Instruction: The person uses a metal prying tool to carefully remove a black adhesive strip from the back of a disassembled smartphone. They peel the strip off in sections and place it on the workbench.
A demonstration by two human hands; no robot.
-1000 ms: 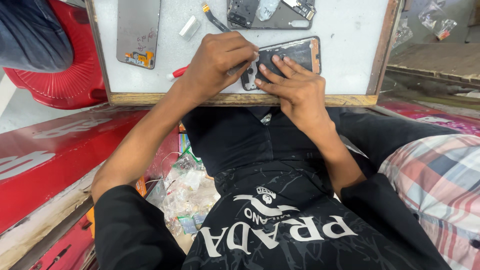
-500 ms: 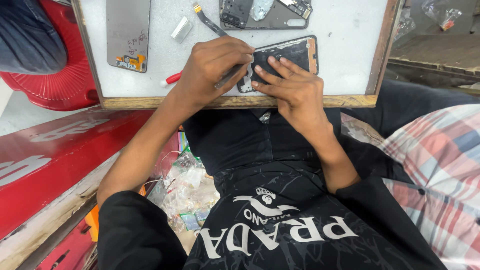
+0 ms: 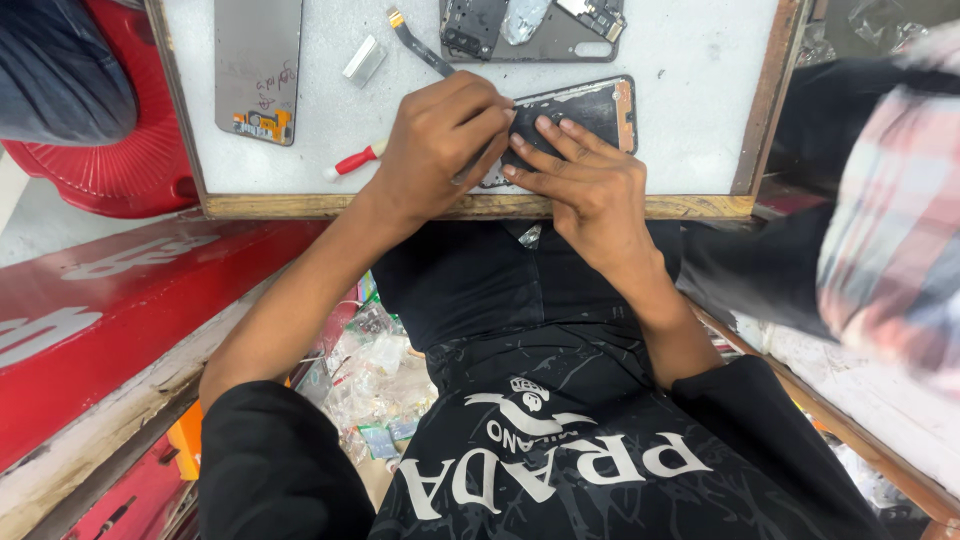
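An opened phone (image 3: 595,105) with a dark interior and orange rim lies on the white work board (image 3: 690,100). My left hand (image 3: 440,140) is pinched on a thin dark tool (image 3: 476,160) whose tip meets the phone's left end. A red-handled screwdriver (image 3: 352,160) sticks out from under that hand. My right hand (image 3: 590,180) lies flat on the phone, fingers spread, holding it down near the board's front wooden edge (image 3: 480,207).
A grey phone panel (image 3: 258,65), a small silver piece (image 3: 363,60), a flex cable (image 3: 420,45) and another stripped phone frame (image 3: 530,25) lie farther back. A red stool (image 3: 120,150) stands left. A person in plaid (image 3: 890,200) is right. Plastic bags (image 3: 375,370) lie below.
Both hands stay on the phone, my left fingers shifting slightly at its left end. The view has drifted, and the plaid-clothed person at the right has moved upward.
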